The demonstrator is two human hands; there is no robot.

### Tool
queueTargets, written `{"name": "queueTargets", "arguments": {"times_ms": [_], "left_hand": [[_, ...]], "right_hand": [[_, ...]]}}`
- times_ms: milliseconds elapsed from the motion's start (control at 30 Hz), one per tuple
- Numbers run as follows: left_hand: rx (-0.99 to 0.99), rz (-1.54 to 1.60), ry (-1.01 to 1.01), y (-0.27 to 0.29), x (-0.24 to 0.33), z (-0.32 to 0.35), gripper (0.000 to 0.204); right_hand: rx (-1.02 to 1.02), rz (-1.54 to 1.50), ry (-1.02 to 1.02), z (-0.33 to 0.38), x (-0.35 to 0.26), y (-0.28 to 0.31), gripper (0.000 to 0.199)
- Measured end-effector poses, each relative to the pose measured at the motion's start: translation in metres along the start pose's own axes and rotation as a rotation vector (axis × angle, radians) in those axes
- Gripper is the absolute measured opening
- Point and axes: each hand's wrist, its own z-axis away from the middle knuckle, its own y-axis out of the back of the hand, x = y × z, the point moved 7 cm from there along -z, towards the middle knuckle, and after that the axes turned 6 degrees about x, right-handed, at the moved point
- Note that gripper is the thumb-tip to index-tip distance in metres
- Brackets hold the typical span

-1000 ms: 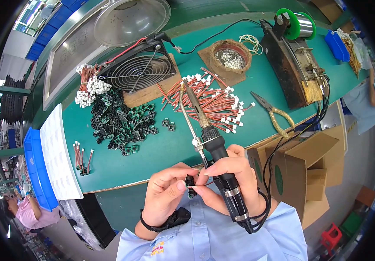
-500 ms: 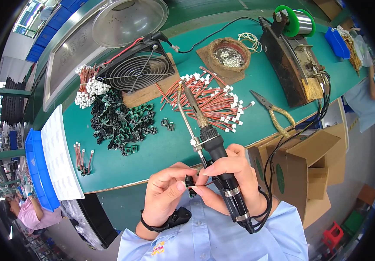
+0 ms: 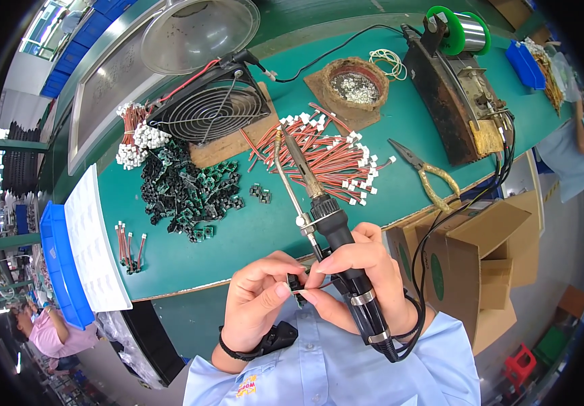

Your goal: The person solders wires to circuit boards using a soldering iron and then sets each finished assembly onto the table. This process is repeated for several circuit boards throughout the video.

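Note:
My left hand (image 3: pixel 253 301) pinches a small black component with a green board (image 3: pixel 294 281) between thumb and fingertips, just past the table's front edge. My right hand (image 3: pixel 380 274) is wrapped round the black handle of a soldering iron (image 3: pixel 333 227), which has a thin metal solder feed tube (image 3: pixel 288 177) clamped alongside. The iron's tip points away from me, over a heap of red-and-black wires with white connectors (image 3: pixel 332 157). Right thumb and forefinger meet the left fingertips at the component. A thin strip or wire crosses there, too small to make out.
Left of the iron lies a pile of black-and-green components (image 3: pixel 180 186); beyond it stands a fan (image 3: pixel 214 108). Pliers (image 3: pixel 430 177), a bowl of solder bits (image 3: pixel 356 88) and a solder-spool unit (image 3: pixel 451 101) sit rightward. Cardboard boxes (image 3: pixel 471 260) stand below the right edge. Cables trail from the iron.
Both hands stay in nearly the same place. The small component has turned slightly in my left fingertips. The iron is still in my right hand.

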Motion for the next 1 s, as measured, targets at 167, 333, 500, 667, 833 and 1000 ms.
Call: {"name": "queueTargets", "arguments": {"times_ms": [167, 333, 500, 667, 833, 1000], "left_hand": [[-0.006, 0.028, 0.023, -0.003, 0.001, -0.001, 0.019], [-0.03, -0.022, 0.054, -0.001, 0.002, -0.001, 0.015], [-0.006, -0.105, 0.0, -0.004, 0.007, -0.001, 0.015], [-0.001, -0.128, -0.006, -0.006, 0.013, 0.0, 0.016], [-0.029, -0.188, -0.027, -0.003, 0.019, 0.003, 0.016], [-0.031, -0.182, -0.078, -0.002, 0.019, -0.001, 0.013]], "right_hand": [[-0.021, -0.008, -0.013, -0.001, 0.002, 0.001, 0.045], [-0.073, 0.005, -0.038, -0.003, 0.007, 0.002, 0.045], [-0.058, -0.002, -0.069, -0.003, 0.008, 0.001, 0.04], [-0.056, 0.033, -0.084, -0.002, 0.011, 0.002, 0.043], [-0.072, -0.049, -0.163, -0.002, 0.016, -0.004, 0.047], [0.073, -0.356, -0.501, 0.009, 0.033, -0.012, 0.05]]}}
